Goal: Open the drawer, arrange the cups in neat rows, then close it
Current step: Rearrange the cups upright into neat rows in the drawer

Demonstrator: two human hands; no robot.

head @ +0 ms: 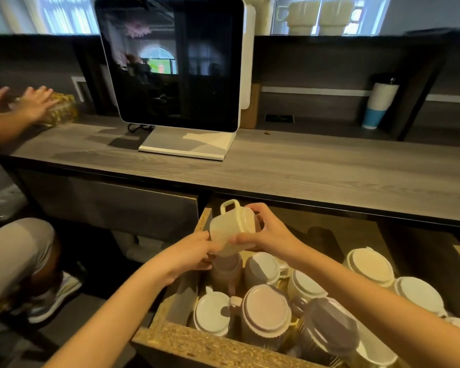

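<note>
**Drawer open; cream cup held over stored cups**

The drawer (170, 338) stands pulled out below the grey wood counter (303, 166), its raw chipboard front edge nearest the camera. Inside it, cups sit upside down, bases up. A mauve cup (266, 309) stands near the front, with a white cup (213, 313) just to its left and a darker mauve cup (327, 325) tilted at its right. Further white cups (369, 266) fill the right side. The rows are uneven; several cups touch or lean.

A cream cup (233, 227) is held above the drawer's rear left corner, tipped on its side with the handle pointing up and away. The left hand (194, 253) has its fingers closed on the cup's lower rim. The right hand (271, 232) wraps the cup from the right, thumb along the near edge and fingers curled over the far side. Both hands grip this one cup. Directly beneath it stands a brownish cup (227, 272); whether the two touch cannot be determined.

On the counter stands a screen (170, 62) on a white base, dark. A white and blue tumbler (380, 104) stands at the far right on a shelf. At far left, a second person's hands (35, 102) rest on a yellowish container (61, 110).
</note>
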